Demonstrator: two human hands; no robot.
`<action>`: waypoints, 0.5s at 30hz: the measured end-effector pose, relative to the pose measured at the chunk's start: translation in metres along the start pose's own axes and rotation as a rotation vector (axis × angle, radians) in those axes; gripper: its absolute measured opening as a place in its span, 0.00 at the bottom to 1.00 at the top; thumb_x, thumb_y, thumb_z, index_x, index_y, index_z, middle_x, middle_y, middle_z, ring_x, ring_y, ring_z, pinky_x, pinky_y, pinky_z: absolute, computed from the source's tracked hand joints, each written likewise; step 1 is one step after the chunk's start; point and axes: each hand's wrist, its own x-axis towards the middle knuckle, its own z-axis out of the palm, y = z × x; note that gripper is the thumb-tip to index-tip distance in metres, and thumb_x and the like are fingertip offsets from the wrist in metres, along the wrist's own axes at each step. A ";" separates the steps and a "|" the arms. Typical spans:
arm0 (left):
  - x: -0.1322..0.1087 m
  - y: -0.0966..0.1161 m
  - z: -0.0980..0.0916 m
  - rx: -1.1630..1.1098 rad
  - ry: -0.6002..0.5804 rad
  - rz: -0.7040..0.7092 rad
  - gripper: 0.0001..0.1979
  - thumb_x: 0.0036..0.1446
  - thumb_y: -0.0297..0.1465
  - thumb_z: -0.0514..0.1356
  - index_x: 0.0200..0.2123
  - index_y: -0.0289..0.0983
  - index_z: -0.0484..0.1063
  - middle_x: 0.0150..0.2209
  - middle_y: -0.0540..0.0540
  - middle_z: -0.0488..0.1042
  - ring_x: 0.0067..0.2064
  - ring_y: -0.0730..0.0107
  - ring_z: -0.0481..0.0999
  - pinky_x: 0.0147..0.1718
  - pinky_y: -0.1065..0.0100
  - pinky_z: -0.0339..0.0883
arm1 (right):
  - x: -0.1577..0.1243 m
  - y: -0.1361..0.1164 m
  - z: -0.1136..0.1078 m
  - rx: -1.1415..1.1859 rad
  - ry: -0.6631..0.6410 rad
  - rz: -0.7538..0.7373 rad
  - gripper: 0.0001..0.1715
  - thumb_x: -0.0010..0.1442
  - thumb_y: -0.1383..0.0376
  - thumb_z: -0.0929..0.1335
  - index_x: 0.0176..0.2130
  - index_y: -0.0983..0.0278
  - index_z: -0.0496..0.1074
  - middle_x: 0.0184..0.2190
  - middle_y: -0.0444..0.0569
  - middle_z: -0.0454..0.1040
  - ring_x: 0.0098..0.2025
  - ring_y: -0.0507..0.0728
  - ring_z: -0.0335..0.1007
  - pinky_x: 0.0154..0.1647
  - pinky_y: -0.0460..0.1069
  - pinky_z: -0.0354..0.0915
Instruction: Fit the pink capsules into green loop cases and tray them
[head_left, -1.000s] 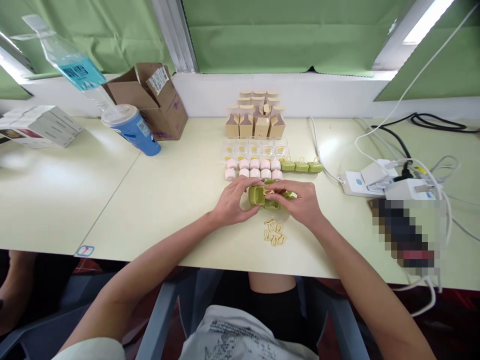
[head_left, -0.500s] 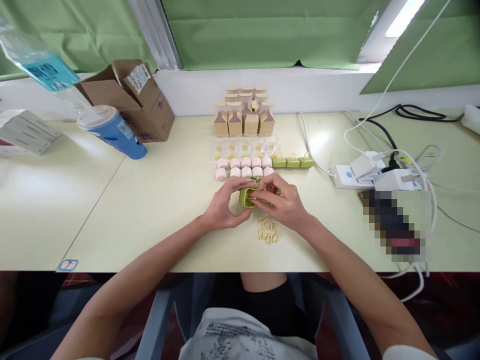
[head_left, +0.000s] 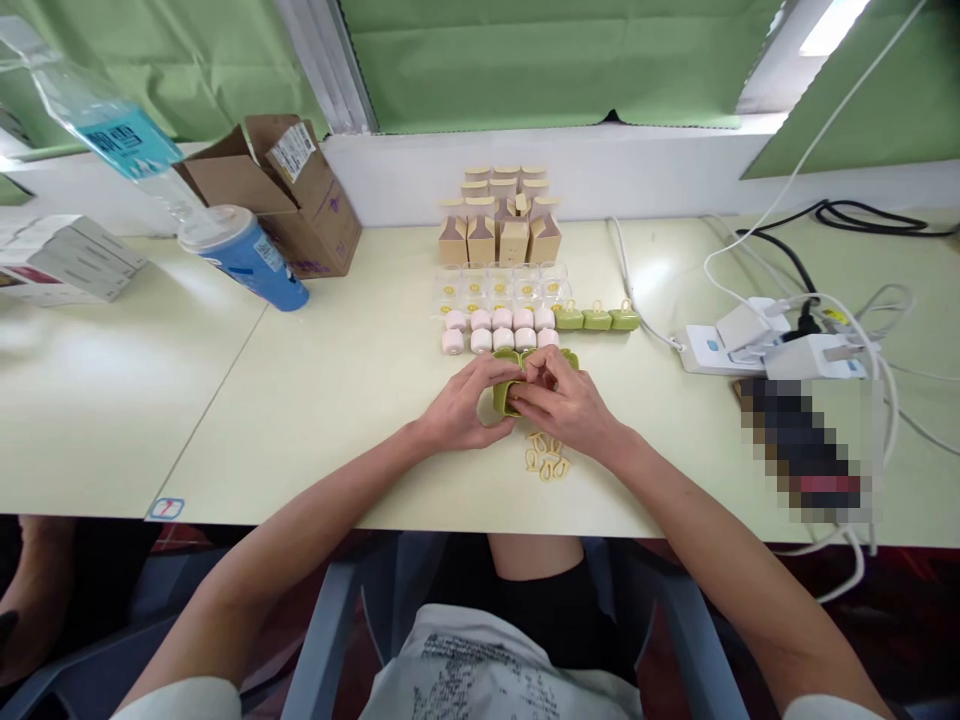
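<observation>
My left hand is closed around a small, hollow green plastic shell, held on its side with the opening toward the right. At that opening, the bent fingers of my right hand reach in; what they pinch is hidden. More green shells sit just behind my fingers, partly covered. Several cream-yellow loop pieces lie on the table in front of my right hand. Beyond, three green pieces with yellow loops on top stand in a row beside two rows of pale pink rounded pieces.
Clear plastic cases and small kraft boxes are lined up toward the wall. To the left stand a blue cup with a bottle in it and a cardboard carton. A power strip, cables and a blurred dark object occupy the right.
The whole view has shifted slightly. My left hand still holds the green shell, and the fingers of my right hand remain at its opening, with only a small change of pose.
</observation>
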 end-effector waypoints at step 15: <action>0.004 -0.006 -0.006 -0.418 0.084 -0.390 0.26 0.60 0.40 0.78 0.55 0.41 0.72 0.48 0.44 0.80 0.47 0.68 0.83 0.45 0.70 0.78 | -0.003 0.003 -0.001 0.229 -0.038 0.068 0.26 0.74 0.65 0.71 0.68 0.57 0.73 0.61 0.57 0.81 0.56 0.63 0.84 0.42 0.54 0.85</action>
